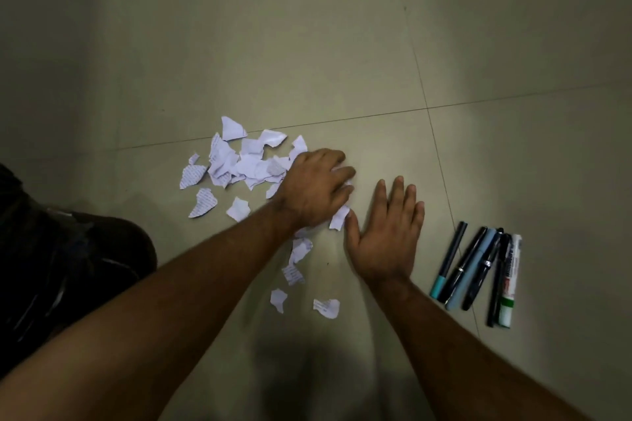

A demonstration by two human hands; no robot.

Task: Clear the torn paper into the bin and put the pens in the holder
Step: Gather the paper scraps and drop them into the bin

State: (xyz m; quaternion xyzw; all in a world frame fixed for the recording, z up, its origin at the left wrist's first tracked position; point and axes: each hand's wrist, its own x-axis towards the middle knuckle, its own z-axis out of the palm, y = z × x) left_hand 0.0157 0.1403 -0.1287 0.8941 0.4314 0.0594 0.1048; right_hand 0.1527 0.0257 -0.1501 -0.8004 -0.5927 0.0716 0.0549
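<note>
Torn white paper scraps (239,164) lie scattered on the tiled floor, with a few loose bits (326,308) nearer to me. My left hand (316,190) lies over the right end of the pile, fingers curled round some scraps that show white beneath them. Just to its right my right hand (386,236) rests flat on the floor with straight fingers, its thumb touching a scrap (338,219). Several pens and a white marker (478,273) lie side by side on the floor right of that hand. No bin or holder is in view.
The beige tiled floor (342,44) stretches bare to the back and right. My dark-clothed knee (68,267) is at the left edge.
</note>
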